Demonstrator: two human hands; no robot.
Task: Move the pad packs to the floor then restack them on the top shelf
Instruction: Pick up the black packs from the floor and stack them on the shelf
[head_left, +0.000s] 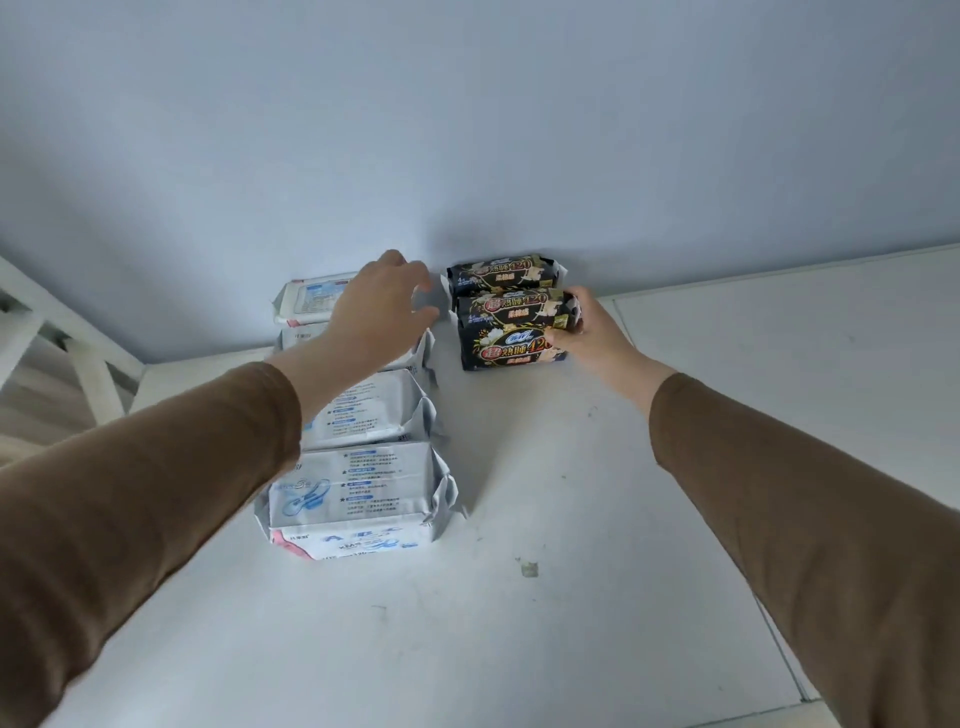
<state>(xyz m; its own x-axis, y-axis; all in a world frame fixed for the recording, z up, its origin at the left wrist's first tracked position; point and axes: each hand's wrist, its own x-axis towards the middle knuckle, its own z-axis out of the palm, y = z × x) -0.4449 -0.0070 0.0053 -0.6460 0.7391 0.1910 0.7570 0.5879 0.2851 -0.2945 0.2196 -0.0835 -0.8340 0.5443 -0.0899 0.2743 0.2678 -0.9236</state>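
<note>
Head view: on the white shelf (571, 519), white packs (358, 483) run in a row from centre-left back to the wall. Two black packs (511, 312) sit upper centre, long axes across the frame. The right hand (587, 330) pinches the nearer black pack's right end. The left hand (382, 301) hovers open just left of it, fingers spread.

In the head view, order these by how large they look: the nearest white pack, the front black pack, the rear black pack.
1. Nearest white pack, though it is closest to the camera.
2. Front black pack.
3. Rear black pack, partly hidden.
</note>
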